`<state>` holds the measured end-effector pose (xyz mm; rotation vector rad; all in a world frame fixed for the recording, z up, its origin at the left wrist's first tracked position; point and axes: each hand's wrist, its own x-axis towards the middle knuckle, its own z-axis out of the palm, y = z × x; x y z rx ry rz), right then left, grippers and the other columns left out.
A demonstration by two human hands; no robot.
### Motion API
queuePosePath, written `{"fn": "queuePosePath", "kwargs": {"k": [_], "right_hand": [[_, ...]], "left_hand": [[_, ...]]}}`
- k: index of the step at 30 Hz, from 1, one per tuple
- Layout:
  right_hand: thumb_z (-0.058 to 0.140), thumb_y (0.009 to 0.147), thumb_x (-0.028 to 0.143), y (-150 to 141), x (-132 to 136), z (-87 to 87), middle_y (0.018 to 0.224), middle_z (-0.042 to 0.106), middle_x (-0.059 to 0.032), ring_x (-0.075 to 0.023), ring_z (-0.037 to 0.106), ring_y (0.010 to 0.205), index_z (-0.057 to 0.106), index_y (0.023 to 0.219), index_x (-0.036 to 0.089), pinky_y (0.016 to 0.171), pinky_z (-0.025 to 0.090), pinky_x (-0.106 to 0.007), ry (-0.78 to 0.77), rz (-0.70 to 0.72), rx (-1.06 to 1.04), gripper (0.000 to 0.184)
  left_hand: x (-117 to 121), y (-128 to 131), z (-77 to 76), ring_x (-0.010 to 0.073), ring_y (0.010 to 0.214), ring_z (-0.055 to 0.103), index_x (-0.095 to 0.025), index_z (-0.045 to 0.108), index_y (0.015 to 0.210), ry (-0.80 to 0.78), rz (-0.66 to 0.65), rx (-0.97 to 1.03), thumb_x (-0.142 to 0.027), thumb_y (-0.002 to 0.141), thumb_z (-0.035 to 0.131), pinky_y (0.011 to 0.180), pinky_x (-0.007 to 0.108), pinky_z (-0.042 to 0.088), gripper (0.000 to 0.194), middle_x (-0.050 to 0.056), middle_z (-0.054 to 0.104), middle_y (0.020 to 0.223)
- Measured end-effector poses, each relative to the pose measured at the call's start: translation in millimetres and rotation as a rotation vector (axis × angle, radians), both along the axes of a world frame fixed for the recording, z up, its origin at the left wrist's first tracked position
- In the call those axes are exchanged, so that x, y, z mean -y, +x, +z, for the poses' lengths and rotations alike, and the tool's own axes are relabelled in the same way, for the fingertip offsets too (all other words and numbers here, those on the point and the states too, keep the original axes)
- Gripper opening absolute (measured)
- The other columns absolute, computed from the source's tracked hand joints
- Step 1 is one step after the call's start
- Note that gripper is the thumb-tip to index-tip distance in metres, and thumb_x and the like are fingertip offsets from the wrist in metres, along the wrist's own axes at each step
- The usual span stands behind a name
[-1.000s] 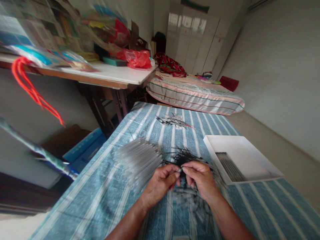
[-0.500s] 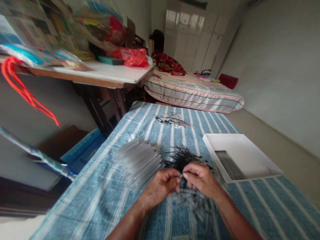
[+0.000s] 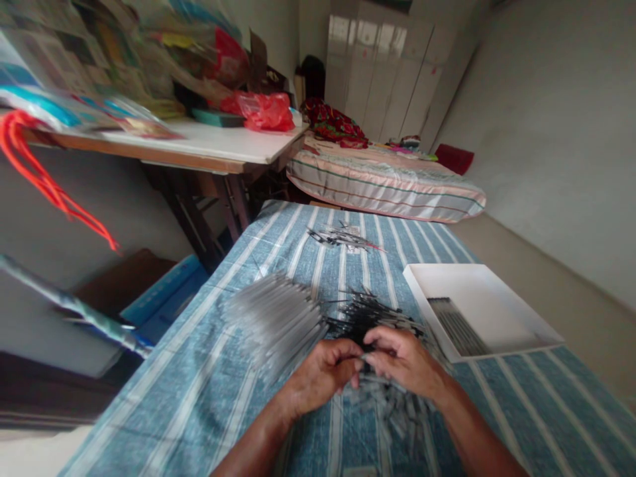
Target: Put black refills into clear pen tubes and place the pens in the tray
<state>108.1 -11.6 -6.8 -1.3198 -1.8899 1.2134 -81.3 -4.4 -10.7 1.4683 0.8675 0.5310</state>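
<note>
My left hand [image 3: 320,374] and my right hand [image 3: 405,363] meet over the blue striped cloth [image 3: 209,391], fingers pinched together on a thin grey tube [image 3: 362,358] between them. Left of my hands lies a fan of clear grey tubes [image 3: 275,318]. Just beyond my fingers sits a heap of thin black pieces [image 3: 370,313]. More grey tubes [image 3: 397,404] lie blurred under my right wrist. A white tray [image 3: 501,308] to the right holds a row of dark finished pieces [image 3: 454,324].
A smaller heap of black pieces [image 3: 342,236] lies farther up the cloth. A cluttered white table [image 3: 223,142] stands at the left with a red bag [image 3: 265,111]. A striped mattress [image 3: 387,182] lies beyond. A red cord [image 3: 44,175] hangs at left.
Both hands stayed pinched together and sank a little lower and nearer to me. The view shifted slightly; the heaps and tray kept their places.
</note>
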Motion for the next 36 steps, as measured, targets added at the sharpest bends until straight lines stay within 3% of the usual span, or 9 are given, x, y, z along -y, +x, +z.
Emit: {"fn": "queuePosePath", "kwargs": {"k": [3, 6, 11, 15, 19, 23, 25, 27, 36], "right_hand": [[0.051, 0.082, 0.03, -0.5, 0.7, -1.0, 0.054, 0.053, 0.004, -0.0085, 0.048, 0.049, 0.057, 0.075, 0.016, 0.048, 0.036, -0.018, 0.073, 0.007, 0.034, 0.017], [0.049, 0.084, 0.034, -3.3, 1.2, 0.0, 0.045, 0.047, 0.0042, -0.0075, 0.044, 0.044, 0.049, 0.054, 0.017, 0.046, 0.032, -0.019, 0.153, -0.041, 0.175, 0.035], [0.054, 0.08, 0.033, -5.4, 2.6, 0.6, 0.05, 0.052, 0.0048, -0.0082, 0.048, 0.046, 0.059, 0.072, 0.017, 0.046, 0.033, -0.018, 0.099, -0.071, 0.105, 0.018], [0.048, 0.084, 0.038, -4.9, 2.3, -1.0, 0.043, 0.046, 0.0039, -0.008, 0.045, 0.043, 0.049, 0.052, 0.017, 0.045, 0.032, -0.019, 0.153, -0.085, 0.21, 0.038], [0.05, 0.083, 0.037, -4.7, 2.6, 0.3, 0.047, 0.051, 0.0042, -0.0083, 0.047, 0.045, 0.055, 0.063, 0.017, 0.046, 0.034, -0.018, 0.094, -0.074, 0.155, 0.028], [0.044, 0.085, 0.041, -5.0, 3.5, 1.3, 0.04, 0.046, 0.0041, -0.0083, 0.044, 0.041, 0.047, 0.052, 0.018, 0.045, 0.034, -0.019, 0.075, -0.089, 0.201, 0.041], [0.046, 0.084, 0.04, -5.2, 3.7, 1.4, 0.044, 0.049, 0.0044, -0.0084, 0.046, 0.041, 0.052, 0.06, 0.018, 0.045, 0.034, -0.019, 0.041, -0.107, 0.144, 0.034], [0.048, 0.083, 0.038, -5.8, 3.7, 1.8, 0.049, 0.053, 0.0042, -0.0083, 0.047, 0.043, 0.054, 0.067, 0.018, 0.045, 0.035, -0.018, 0.028, -0.101, 0.093, 0.026], [0.048, 0.084, 0.036, -4.9, 2.5, 4.7, 0.048, 0.052, 0.0043, -0.0076, 0.047, 0.043, 0.052, 0.064, 0.017, 0.045, 0.035, -0.017, 0.045, -0.062, 0.123, 0.027]], "left_hand": [[0.5, 0.3, 0.0, 0.0068, 0.047, 0.039, -0.011, 0.063, 0.082, 0.013, -0.01, -0.007, -0.032, 0.08, 0.05, 0.045, 0.019, 0.029, 0.025, -0.001, 0.055, 0.061], [0.9, 1.0, 0.3, 0.0065, 0.046, 0.038, -0.012, 0.063, 0.078, 0.03, -0.005, -0.019, -0.033, 0.08, 0.05, 0.044, 0.019, 0.029, 0.025, -0.002, 0.054, 0.059], [1.4, 1.4, 0.6, 0.0072, 0.047, 0.039, -0.012, 0.063, 0.082, 0.023, 0.01, -0.005, -0.032, 0.079, 0.05, 0.045, 0.019, 0.03, 0.025, -0.001, 0.056, 0.06], [2.2, 2.0, -0.5, 0.0069, 0.046, 0.039, -0.012, 0.063, 0.079, 0.018, 0.016, -0.017, -0.031, 0.079, 0.05, 0.045, 0.019, 0.029, 0.022, -0.001, 0.056, 0.06], [2.6, 2.3, -2.2, 0.0081, 0.049, 0.041, -0.011, 0.063, 0.081, 0.018, 0.027, -0.021, -0.031, 0.079, 0.05, 0.046, 0.019, 0.03, 0.023, 0.0, 0.057, 0.061], [1.7, 2.2, -5.5, 0.0079, 0.049, 0.04, -0.011, 0.061, 0.083, 0.027, 0.02, -0.006, -0.033, 0.08, 0.05, 0.046, 0.019, 0.031, 0.025, 0.0, 0.057, 0.062], [1.0, 2.1, -6.1, 0.0078, 0.049, 0.04, -0.011, 0.062, 0.085, 0.026, 0.014, 0.001, -0.034, 0.08, 0.05, 0.046, 0.019, 0.031, 0.026, 0.0, 0.057, 0.062], [0.5, 2.1, -5.1, 0.0077, 0.049, 0.04, -0.011, 0.062, 0.083, 0.034, -0.002, 0.003, -0.033, 0.081, 0.05, 0.046, 0.019, 0.031, 0.026, 0.0, 0.057, 0.063], [2.6, 4.8, 2.2, 0.0073, 0.049, 0.04, -0.013, 0.061, 0.076, 0.034, 0.035, -0.002, -0.03, 0.079, 0.051, 0.048, 0.019, 0.031, 0.02, -0.002, 0.054, 0.06]]}}
